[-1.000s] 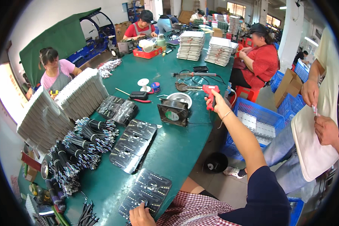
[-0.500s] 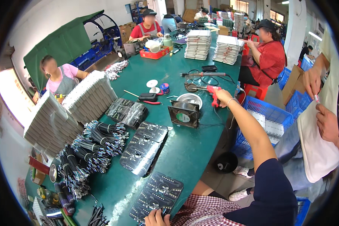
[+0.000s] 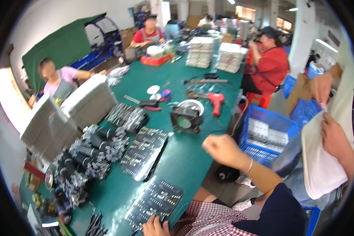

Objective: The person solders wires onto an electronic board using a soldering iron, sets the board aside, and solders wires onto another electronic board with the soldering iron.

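Observation:
My right hand (image 3: 224,150) is in the air over the table's right edge, blurred, its fingers curled in with nothing seen in them. Beyond it a red soldering gun (image 3: 216,103) lies on the green table, its tip toward a small round holder. At the near edge of a black circuit board panel (image 3: 155,202), my left hand (image 3: 155,226) has its fingers bent together; a small dark piece shows beside them, too blurred to name. More black circuit board panels (image 3: 143,153) lie just beyond. Bundles of black wires (image 3: 82,151) are heaped to the left.
A square black fan (image 3: 185,120) stands mid-table before a silver dish. White stacked panels (image 3: 88,102) rise at the left; more stacks (image 3: 200,52) stand far back. A blue crate (image 3: 265,133) is right of the table. Another person's hands (image 3: 326,118) work at the right; other people sit around.
My right hand has let go of the red soldering gun, which now lies on the table, and has moved back toward me. My left hand stays at the board panel. The view has shifted slightly.

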Motion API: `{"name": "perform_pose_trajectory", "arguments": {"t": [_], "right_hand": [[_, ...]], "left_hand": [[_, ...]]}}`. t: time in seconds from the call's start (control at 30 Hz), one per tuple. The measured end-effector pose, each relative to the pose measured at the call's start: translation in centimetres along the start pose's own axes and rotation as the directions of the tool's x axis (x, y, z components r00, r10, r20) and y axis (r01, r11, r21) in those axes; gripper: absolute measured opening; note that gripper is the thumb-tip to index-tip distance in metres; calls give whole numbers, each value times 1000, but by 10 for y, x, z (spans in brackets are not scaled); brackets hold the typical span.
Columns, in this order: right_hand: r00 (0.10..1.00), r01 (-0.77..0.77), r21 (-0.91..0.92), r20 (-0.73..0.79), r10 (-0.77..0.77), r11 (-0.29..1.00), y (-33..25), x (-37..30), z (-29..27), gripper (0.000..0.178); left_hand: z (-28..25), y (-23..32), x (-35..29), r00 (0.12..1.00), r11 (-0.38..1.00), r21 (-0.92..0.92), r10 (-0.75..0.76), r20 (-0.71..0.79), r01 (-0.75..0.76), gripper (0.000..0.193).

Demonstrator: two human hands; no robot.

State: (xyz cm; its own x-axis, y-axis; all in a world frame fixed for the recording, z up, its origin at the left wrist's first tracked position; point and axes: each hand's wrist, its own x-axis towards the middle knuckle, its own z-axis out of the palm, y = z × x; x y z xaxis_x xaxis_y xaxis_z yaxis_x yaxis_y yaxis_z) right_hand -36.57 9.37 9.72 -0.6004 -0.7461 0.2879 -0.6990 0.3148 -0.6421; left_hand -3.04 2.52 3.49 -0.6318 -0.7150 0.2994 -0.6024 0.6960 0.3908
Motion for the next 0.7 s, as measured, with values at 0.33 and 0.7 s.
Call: {"name": "perform_pose_trajectory", "arguments": {"t": [0.33, 0.7], "right_hand": [[649, 760, 101, -173, -741, 642, -141, -42, -30, 20], [585, 808, 118, -41, -810, 578, -201, -57, -38, 17]], "left_hand": [[11, -6, -13, 998, 1000, -9, -30, -56, 29, 28], [16, -15, -11, 995, 998, 9, -63, -71, 64, 24]]}}
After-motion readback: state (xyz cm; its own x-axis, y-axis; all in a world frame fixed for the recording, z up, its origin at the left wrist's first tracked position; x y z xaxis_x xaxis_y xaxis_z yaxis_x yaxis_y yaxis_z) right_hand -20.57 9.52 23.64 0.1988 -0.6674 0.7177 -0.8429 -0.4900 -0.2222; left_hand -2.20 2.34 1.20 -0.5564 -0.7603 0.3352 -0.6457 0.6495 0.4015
